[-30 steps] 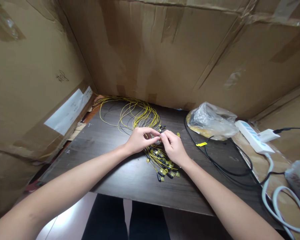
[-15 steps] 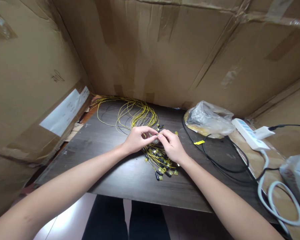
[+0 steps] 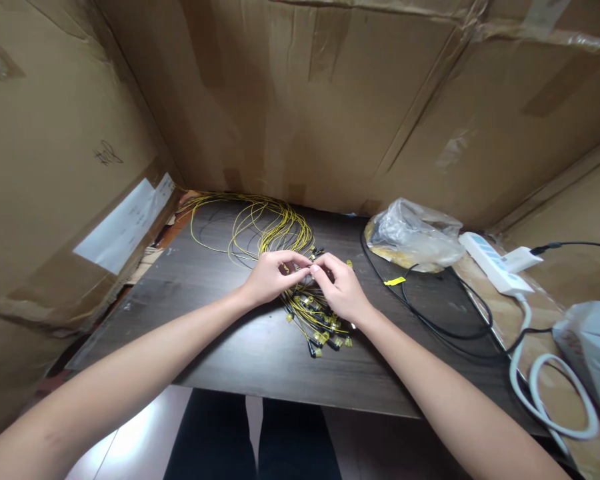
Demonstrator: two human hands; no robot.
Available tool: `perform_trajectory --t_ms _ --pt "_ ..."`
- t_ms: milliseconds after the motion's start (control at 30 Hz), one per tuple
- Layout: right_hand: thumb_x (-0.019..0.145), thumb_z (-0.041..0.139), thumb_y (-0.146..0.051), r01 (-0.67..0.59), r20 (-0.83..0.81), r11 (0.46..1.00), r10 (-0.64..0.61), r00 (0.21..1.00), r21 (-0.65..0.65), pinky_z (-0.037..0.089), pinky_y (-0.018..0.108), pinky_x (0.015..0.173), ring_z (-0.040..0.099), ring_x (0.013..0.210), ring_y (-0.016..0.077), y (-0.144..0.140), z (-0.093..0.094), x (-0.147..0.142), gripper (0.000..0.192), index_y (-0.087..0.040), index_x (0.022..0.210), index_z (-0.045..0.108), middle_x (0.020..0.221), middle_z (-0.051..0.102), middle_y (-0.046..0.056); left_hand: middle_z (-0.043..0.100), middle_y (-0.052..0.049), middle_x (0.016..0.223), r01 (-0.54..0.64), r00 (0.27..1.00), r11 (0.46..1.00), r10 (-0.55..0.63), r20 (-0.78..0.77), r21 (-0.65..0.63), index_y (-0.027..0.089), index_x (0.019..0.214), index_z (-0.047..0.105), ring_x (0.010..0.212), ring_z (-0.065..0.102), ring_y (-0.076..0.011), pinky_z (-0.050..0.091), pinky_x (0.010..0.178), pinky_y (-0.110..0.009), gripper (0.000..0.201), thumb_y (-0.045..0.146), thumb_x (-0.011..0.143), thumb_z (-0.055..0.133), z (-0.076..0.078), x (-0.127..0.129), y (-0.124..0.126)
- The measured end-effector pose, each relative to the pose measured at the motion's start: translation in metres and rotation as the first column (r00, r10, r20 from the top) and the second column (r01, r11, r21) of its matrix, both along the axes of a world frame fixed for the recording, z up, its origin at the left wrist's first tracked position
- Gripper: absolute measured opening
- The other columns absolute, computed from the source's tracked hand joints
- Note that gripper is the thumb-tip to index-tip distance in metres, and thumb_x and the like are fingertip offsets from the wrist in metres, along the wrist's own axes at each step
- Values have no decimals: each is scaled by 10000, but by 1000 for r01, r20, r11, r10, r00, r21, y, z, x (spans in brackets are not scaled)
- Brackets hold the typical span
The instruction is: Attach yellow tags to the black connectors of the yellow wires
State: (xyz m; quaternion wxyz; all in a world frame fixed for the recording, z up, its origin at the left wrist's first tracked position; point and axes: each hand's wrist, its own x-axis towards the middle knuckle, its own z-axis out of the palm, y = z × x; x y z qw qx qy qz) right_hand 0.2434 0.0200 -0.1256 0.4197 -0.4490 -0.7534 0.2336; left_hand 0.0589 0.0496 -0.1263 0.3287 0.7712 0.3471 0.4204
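Fingers of left hand (image 3: 269, 279) and right hand (image 3: 343, 291) meet at frame centre, tips pinched together on a small connector end (image 3: 311, 269) of the yellow wire bundle (image 3: 275, 230); too small to tell exact grip pts. Thumbs and forefingers closed on it, other fingers curled loosely.

Just below the hands: cluster of black-and-yellow connector ends (image 3: 323, 327) lying on the dark worktop (image 3: 220, 347), fanned toward lower centre, partly under right hand. Above the hands: wire loops coiled on worktop, spreading to upper left of centre, reaching the cardboard wall (image 3: 290, 100) at back.

Right of centre: clear plastic bag (image 3: 413, 233) w/ dark and yellowish contents, resting at worktop's back edge. Small yellow tag (image 3: 395, 281) on a black cable (image 3: 430, 323) just in front of the bag; cable curves across to right side.

Far right: white power strip (image 3: 490, 263) w/ white adapter (image 3: 520, 259) plugged in, thick white cord (image 3: 545, 387) looping at lower right. Another pale bag (image 3: 593, 353) at right edge, cut off by frame.

Left: cardboard box side w/ white label (image 3: 125, 223), handwriting above it, illegible. Bottom centre: dark trousers (image 3: 253, 437) below worktop edge.
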Motion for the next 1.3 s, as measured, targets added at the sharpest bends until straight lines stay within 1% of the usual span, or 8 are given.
perform_trajectory --t_ms 133,367,600,733,900,1033,1167,1300 --pt "1022 402 -341 -21 26 1000 22 999 -20 370 311 659 495 664 179 1 -1 1 366 -216 682 453 673 506 8 725 -21 770 21 1000 1000 -21 6 12 146 915 754 601 579 -91 465 580 -196 108 204 859 683 0 1 -1" --pt "951 499 -298 15 -6 1000 -15 1000 11 388 282 649 515 688 164 -1 2 0 181 -197 806 539 769 571 20 735 -28 790 13 1000 1000 -13 -2 -29 138 935 758 601 572 -89 452 573 -195 134 233 861 701 -1 0 0" --pt "1008 400 -351 -20 4 998 21 1000 -54 376 291 634 504 665 170 2 -2 2 358 -205 691 481 673 531 14 749 -41 810 33 999 999 -32 10 -26 142 962 777 600 573 -92 449 574 -201 152 230 883 682 0 0 -1" --pt "950 507 -328 -8 -49 999 5 999 -52 389 283 637 497 671 162 1 0 3 215 -201 777 523 723 538 7 756 -47 808 29 999 996 -26 29 -79 140 1003 783 573 559 -91 436 550 -205 191 256 886 687 0 0 0" --pt "911 577 -315 18 -86 998 -23 996 -62 410 279 608 493 655 154 0 -3 2 127 -201 905 522 762 552 3 775 -68 936 29 999 999 -29 15 -37 155 1044 784 699 652 -123 479 594 -215 210 245 893 669 1 -2 2" --pt "905 602 -298 34 -81 999 -35 996 -11 447 289 624 519 682 156 1 -7 2 238 -198 1104 519 886 591 30 766 -81 1012 75 995 997 -73 61 -36 146 1130 744 831 709 -156 561 708 -252 277 179 881 628 -1 -2 3" --pt "919 602 -279 17 -36 999 -16 999 48 477 307 649 516 683 154 1 -6 3 384 -208 1286 511 966 591 45 757 -73 979 127 988 986 -115 107 -106 143 1284 629 824 725 -158 593 756 -276 432 144 852 632 -5 -3 4" --pt "952 582 -263 -33 46 996 29 998 85 498 323 676 528 695 157 1 -5 4 293 -206 1239 601 992 596 63 745 -73 957 137 986 983 -123 116 -123 144 1404 501 818 719 -161 578 739 -266 578 141 843 640 -6 -4 6"
